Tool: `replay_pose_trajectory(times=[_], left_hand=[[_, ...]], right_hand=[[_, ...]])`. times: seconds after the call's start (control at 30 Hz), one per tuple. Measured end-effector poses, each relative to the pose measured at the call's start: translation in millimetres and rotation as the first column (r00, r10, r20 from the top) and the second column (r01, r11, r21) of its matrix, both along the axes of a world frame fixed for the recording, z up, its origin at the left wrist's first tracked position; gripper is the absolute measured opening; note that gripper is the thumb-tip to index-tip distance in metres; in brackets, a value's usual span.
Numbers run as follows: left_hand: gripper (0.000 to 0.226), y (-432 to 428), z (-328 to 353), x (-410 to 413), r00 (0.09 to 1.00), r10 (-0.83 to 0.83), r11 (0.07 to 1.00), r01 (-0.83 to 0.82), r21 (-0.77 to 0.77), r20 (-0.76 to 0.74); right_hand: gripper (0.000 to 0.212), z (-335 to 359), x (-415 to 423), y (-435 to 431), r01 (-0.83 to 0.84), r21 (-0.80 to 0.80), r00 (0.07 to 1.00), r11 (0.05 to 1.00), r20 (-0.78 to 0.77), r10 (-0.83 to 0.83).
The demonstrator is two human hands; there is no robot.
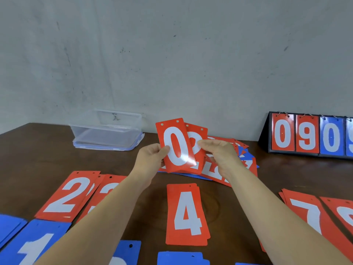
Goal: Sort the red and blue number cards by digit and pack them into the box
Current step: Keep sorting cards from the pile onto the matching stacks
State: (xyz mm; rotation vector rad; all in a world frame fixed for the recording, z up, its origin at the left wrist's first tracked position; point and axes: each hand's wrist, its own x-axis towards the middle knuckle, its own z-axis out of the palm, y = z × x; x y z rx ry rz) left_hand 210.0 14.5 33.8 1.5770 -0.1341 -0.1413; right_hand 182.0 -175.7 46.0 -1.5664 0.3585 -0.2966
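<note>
My left hand [150, 157] holds a red 0 card [174, 144] upright above the table, thumb on its front. Just behind it my right hand [221, 155] pinches a second red card [196, 142], whose digit is partly hidden. Beneath both hands lies a mixed heap of red and blue cards [238, 161]. Sorted piles lie nearer me: red 2 [70, 194], another red pile [108, 190] partly under my left arm, red 4 [186, 215], red 7 [309, 213], blue 1 [36, 245]. The clear plastic box [107, 129] stands open at the back left.
A black flip scoreboard [309, 134] showing 0 9 0 stands at the back right against the grey wall. More blue cards [179, 258] lie along the near edge. Another red pile [342, 211] lies at the far right. The table is dark brown wood.
</note>
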Motion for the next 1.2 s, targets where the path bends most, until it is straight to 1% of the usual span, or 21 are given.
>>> replay_pose_trajectory(times=[0.07,0.17,0.23,0.27,0.3,0.4,0.47,0.6,0.67,0.77,0.87,1.03,1.13,1.2], left_hand=[[0.016,16,1,0,0.999,0.032,0.999,-0.032,0.016,-0.018],[0.019,45,0,0,0.997,0.04,0.999,-0.039,0.023,-0.065],[0.019,69,1,-1,0.994,0.062,0.997,-0.057,0.051,-0.091],[0.019,78,2,-1,0.994,0.075,0.996,-0.069,0.064,-0.085],[0.02,95,3,-1,0.992,0.099,0.993,-0.094,0.074,-0.073],[0.019,139,9,0,0.979,0.2,0.979,-0.198,0.046,-0.046],[0.016,177,13,1,0.958,0.283,0.958,-0.28,0.058,-0.043],[0.016,241,12,3,0.931,0.362,0.907,-0.364,0.213,0.049],[0.017,266,7,2,0.93,0.364,0.899,-0.363,0.244,0.045],[0.016,294,-4,2,0.946,0.324,0.915,-0.317,0.251,0.012],[0.014,314,-10,2,0.962,0.271,0.929,-0.263,0.262,0.003],[0.015,339,-17,15,0.973,0.23,0.938,-0.222,0.265,0.002],[0.021,355,-18,28,0.966,0.257,0.912,-0.251,0.324,0.023],[0.023,367,-21,38,0.954,0.294,0.873,-0.291,0.391,0.053]], right_hand=[[0.013,0,3,4,0.017,-0.003,0.999,1.0,0.03,-0.017],[0.018,0,8,20,0.038,0.01,0.999,0.999,0.026,-0.038],[0.03,-1,11,36,0.004,0.025,1.0,1.0,0.021,-0.004],[0.032,-1,11,40,-0.02,0.017,1.0,1.0,0.017,0.02],[0.029,-2,11,51,-0.052,0.006,0.999,0.999,0.013,0.052],[0.009,2,6,68,-0.098,-0.039,0.995,0.994,0.002,0.099],[0.006,6,0,86,-0.106,-0.055,0.994,0.993,-0.007,0.106],[0.005,18,-8,122,-0.117,-0.087,0.993,0.989,-0.011,0.116],[0.007,18,-9,146,-0.126,-0.076,0.992,0.989,-0.03,0.124],[0.013,12,-11,186,-0.129,-0.065,0.99,0.99,-0.059,0.125],[0.012,9,-16,222,-0.11,-0.059,0.989,0.992,-0.103,0.104],[0.011,3,-22,257,-0.081,-0.03,0.99,0.996,-0.119,0.076],[0.006,3,-19,267,-0.045,-0.039,0.991,0.998,-0.13,0.04],[0.006,3,-15,272,-0.034,-0.062,0.99,0.997,-0.142,0.024]])
